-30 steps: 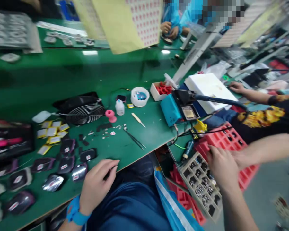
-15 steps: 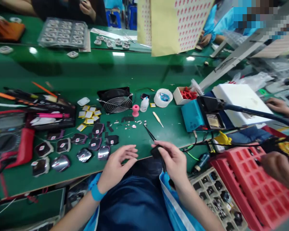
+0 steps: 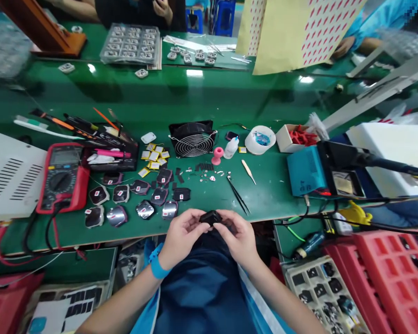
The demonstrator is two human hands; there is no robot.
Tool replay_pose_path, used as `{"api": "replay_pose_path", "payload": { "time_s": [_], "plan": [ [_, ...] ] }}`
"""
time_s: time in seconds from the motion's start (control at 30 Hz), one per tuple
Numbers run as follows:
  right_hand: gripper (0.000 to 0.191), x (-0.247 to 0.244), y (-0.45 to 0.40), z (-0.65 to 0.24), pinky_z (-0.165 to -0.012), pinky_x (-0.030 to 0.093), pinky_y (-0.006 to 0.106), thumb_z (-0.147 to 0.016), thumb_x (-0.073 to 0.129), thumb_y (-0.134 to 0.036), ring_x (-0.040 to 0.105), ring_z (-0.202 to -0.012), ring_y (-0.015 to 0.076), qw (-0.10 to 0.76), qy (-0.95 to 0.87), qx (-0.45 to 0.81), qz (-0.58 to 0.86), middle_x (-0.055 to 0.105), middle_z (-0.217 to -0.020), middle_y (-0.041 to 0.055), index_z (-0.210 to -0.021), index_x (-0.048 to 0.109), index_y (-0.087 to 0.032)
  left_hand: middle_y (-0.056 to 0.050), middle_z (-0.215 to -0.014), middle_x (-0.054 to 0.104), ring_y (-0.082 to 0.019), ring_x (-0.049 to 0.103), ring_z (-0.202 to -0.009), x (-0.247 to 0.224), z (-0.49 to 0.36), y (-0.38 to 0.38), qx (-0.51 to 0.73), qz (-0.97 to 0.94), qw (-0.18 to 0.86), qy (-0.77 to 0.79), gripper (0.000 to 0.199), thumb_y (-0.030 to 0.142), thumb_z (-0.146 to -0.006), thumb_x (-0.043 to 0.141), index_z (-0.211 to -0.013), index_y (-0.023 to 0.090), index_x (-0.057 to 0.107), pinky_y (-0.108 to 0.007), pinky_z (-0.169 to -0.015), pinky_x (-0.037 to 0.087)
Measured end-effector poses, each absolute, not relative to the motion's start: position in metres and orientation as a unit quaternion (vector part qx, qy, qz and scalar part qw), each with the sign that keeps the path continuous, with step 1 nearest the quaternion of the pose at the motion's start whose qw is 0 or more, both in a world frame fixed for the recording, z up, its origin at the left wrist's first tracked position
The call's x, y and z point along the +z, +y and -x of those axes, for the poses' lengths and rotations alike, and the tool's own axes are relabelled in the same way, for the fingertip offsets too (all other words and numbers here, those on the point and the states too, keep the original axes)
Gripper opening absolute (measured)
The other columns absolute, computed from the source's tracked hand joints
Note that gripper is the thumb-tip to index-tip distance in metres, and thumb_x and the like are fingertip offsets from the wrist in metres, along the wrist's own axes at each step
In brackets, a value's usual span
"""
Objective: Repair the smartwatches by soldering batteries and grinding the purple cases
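A small black case (image 3: 210,217), perhaps a watch body, is pinched between both my hands at the bench's front edge. My left hand (image 3: 181,236) closes its thumb and fingers on the left side; a blue band circles that wrist. My right hand (image 3: 239,235) grips the right side the same way. Just beyond lie black tweezers (image 3: 238,195), with a pale-handled pointed tool (image 3: 248,172) behind them. To the left are several watch-like cases (image 3: 159,195) with small labels, some face up and shiny. Tiny loose parts (image 3: 209,176) and black strips (image 3: 204,167) are scattered in front of the fan (image 3: 193,143).
A red multimeter (image 3: 63,176) and tool box (image 3: 114,160) stand left, near yellow-edged batteries (image 3: 154,157). A white tub (image 3: 260,140), a bottle (image 3: 231,147) and a blue soldering unit (image 3: 305,170) sit right. Red trays (image 3: 390,269) lie lower right. A co-worker's hand (image 3: 163,10) shows across the bench.
My left hand has come in from the left and joined my right hand on the black case. The case has turned level. The camera view has shifted left.
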State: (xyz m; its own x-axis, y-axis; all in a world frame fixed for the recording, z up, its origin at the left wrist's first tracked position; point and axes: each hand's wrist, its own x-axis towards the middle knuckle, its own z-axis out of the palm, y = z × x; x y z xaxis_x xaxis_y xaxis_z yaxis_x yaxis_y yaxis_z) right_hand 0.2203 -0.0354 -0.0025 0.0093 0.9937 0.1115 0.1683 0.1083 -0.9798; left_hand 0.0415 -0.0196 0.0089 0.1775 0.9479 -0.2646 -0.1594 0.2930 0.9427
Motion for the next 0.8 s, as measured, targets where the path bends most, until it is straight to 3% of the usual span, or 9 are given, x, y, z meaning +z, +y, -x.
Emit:
{"api": "replay_pose_path", "payload": {
  "time_s": [0.2, 0.47, 0.67, 0.8],
  "plan": [
    [0.027, -0.001, -0.036, -0.219, -0.067, 0.059, 0.022, -0.080, 0.083, -0.024, 0.069, -0.069, 0.0119, 0.525, -0.432, 0.531, 0.506, 0.075, -0.080, -0.0013, -0.107, 0.077, -0.025, -0.002, -0.071, 0.077, -0.015, 0.074, -0.061, 0.015, -0.043, -0.013, 0.395, -0.405, 0.679, 0.469, 0.026, 0.030, -0.078, 0.084, -0.093, 0.015, 0.068, -0.021, -0.060, 0.060],
    [0.031, -0.004, -0.037, -0.224, -0.067, 0.056, 0.023, -0.075, 0.086, -0.027, 0.067, -0.068, 0.0113, 0.521, -0.360, 0.582, 0.510, 0.072, -0.077, -0.0020, -0.104, 0.077, -0.024, -0.002, -0.067, 0.075, -0.016, 0.073, -0.059, 0.014, -0.049, -0.010, 0.367, -0.429, 0.671, 0.480, 0.028, 0.035, -0.079, 0.082, -0.095, 0.016, 0.069, -0.023, -0.058, 0.060],
    [0.038, -0.012, -0.030, -0.216, -0.078, 0.057, 0.026, -0.081, 0.079, -0.032, 0.072, -0.084, 0.0154, 0.491, -0.446, 0.562, 0.493, 0.079, -0.099, 0.0039, -0.118, 0.074, -0.023, -0.008, -0.096, 0.080, -0.023, 0.079, -0.088, -0.001, -0.036, -0.011, 0.327, -0.559, 0.557, 0.520, 0.036, 0.052, -0.082, 0.078, -0.098, 0.019, 0.077, -0.027, -0.079, 0.066],
    [0.026, -0.017, -0.012, -0.215, -0.081, 0.056, 0.026, -0.087, 0.074, -0.032, 0.073, -0.084, 0.0161, 0.465, -0.543, 0.499, 0.490, 0.079, -0.095, 0.0047, -0.110, 0.078, -0.020, -0.008, -0.094, 0.081, -0.026, 0.080, -0.085, -0.019, -0.026, 0.006, 0.324, -0.581, 0.531, 0.525, 0.057, 0.072, -0.075, 0.079, -0.100, 0.021, 0.077, -0.029, -0.081, 0.067]
  ]
}}
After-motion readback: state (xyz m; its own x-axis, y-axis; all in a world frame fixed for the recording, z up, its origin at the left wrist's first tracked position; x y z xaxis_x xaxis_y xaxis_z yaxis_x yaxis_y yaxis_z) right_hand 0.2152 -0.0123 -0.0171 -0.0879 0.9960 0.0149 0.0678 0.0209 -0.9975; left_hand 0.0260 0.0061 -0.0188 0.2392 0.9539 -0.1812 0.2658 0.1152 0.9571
